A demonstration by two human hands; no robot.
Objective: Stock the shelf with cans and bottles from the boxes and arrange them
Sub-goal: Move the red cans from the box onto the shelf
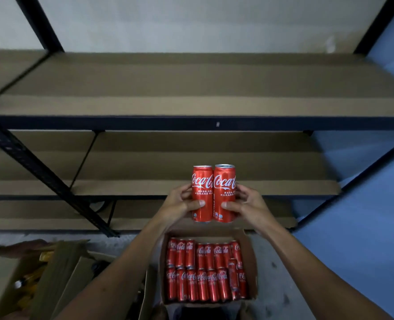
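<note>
Shelves of bare brown board front a pale wall; each hand's grip holds one red can.

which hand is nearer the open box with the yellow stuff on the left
Left. The left hand, gripping the left can, is above and right of that box; the right hand, on the right can, is farther right.

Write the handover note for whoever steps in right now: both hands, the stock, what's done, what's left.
Left hand grips the left can; right hand grips the right can, both upright, side by side, held above the open box.
The box on the floor holds many more red cans.
A second carton sits to the left, contents unclear.
Shelf boards in view hold nothing yet.
Left: place these two, then the rest.
</note>
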